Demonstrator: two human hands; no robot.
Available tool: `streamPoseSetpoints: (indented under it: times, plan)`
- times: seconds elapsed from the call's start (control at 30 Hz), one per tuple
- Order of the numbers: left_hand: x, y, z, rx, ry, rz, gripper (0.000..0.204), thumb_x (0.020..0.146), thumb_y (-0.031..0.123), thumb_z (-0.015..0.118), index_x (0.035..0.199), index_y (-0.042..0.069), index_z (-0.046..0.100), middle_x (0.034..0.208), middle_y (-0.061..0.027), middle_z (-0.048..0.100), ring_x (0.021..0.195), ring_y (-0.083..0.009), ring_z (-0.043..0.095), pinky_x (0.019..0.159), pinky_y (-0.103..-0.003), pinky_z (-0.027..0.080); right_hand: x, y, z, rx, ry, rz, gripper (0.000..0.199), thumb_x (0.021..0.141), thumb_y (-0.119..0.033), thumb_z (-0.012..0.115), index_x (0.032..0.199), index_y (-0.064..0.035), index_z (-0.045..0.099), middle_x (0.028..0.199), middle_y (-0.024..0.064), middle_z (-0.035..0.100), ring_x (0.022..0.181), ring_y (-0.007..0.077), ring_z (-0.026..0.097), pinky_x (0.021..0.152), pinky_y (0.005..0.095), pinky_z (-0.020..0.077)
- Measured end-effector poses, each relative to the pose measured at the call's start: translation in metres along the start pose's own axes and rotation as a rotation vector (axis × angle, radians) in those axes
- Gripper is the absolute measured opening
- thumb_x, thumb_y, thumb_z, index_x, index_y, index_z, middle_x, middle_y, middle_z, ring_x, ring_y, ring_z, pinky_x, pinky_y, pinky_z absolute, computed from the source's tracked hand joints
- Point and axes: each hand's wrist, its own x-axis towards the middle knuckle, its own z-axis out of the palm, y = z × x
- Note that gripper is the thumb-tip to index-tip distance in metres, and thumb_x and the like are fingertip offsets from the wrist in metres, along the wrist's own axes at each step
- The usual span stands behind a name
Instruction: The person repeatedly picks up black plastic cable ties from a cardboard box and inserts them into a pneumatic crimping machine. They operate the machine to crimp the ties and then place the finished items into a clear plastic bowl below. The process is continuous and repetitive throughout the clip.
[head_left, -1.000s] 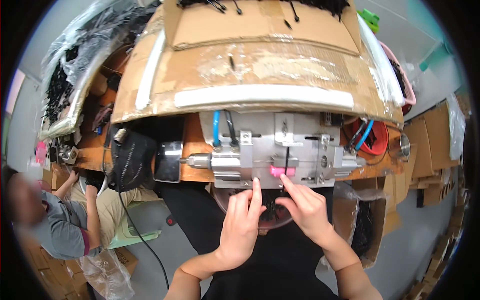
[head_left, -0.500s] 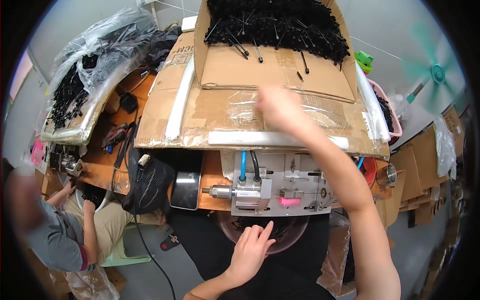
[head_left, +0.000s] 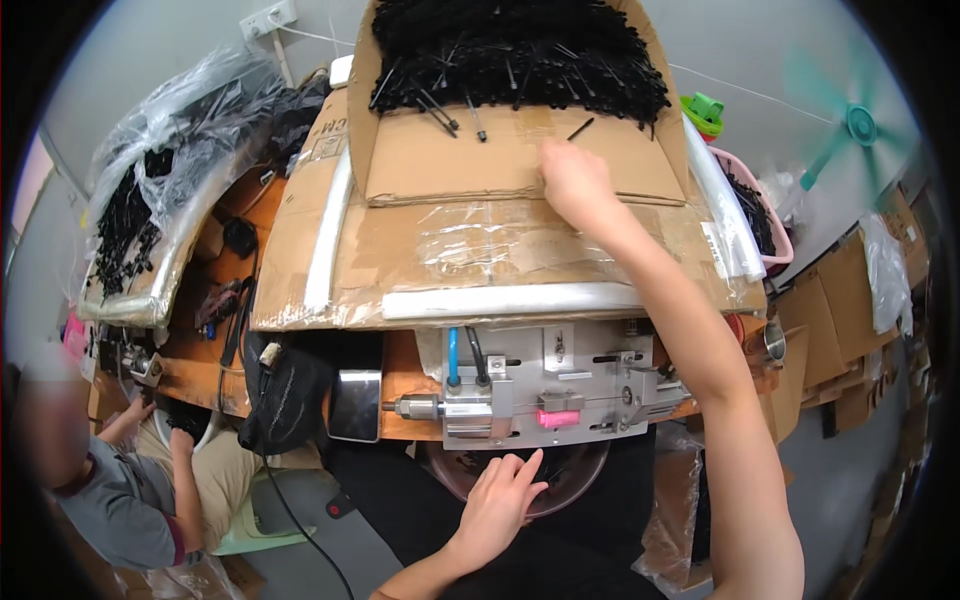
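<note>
My right hand [head_left: 578,185] reaches over the lower flap of a cardboard box [head_left: 420,175], its fingers curled in and closed; what they hold, if anything, is hidden. Just beyond the fingers shows a short black rod [head_left: 581,128], and I cannot tell whether they touch it. A thick heap of thin black pin-like parts [head_left: 520,60] fills the box. My left hand [head_left: 500,500] hovers over a bowl [head_left: 590,478] with dark pieces in it. Its index finger and thumb are spread, nothing visible between them. Above it sits a metal fixture [head_left: 520,432] with a pink piece [head_left: 558,419].
A phone-like dark slab [head_left: 356,405] and a black bag [head_left: 288,390] lie left of the fixture. A co-worker [head_left: 130,500] sits at the left by another plastic-covered heap [head_left: 130,220]. On the right are a pink basket [head_left: 785,235] and a turning green fan [head_left: 861,125].
The view has shifted, so the box appears lower and farther left. My right hand has moved farther in, from the box's front edge onto its flap. My left hand stays over the bowl.
</note>
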Motion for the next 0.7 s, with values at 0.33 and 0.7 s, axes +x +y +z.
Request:
streamPoseSetpoints:
  times: [0.33, 0.7]
  plan:
    - [0.003, -0.009, 0.030, 0.018, -0.197, 0.107, 0.041, 0.091, 0.024, 0.064, 0.124, 0.000, 0.057, 0.093, -0.0115, 0.056, 0.087, -0.0286, 0.057, 0.078, -0.036, 0.050, -0.074, 0.369, -0.096, -0.224, 0.205, 0.337, 0.021, 0.092, -0.020, 0.058, 0.098, 0.0002, 0.058, 0.088, 0.0261, 0.066, 0.087, 0.0465, 0.062, 0.073, 0.0525, 0.0474]
    - [-0.003, -0.028, -0.002, -0.188, -0.410, 0.222, 0.053, 0.097, 0.031, 0.055, 0.139, 0.000, 0.045, 0.099, -0.0132, 0.054, 0.094, -0.0288, 0.053, 0.085, -0.038, 0.047, 0.065, 0.035, -0.087, 0.171, 0.157, -0.591, 0.048, 0.079, -0.009, 0.075, 0.124, -0.0040, 0.057, 0.126, 0.0147, 0.057, 0.119, 0.0319, 0.053, 0.100, 0.0385, 0.0448]
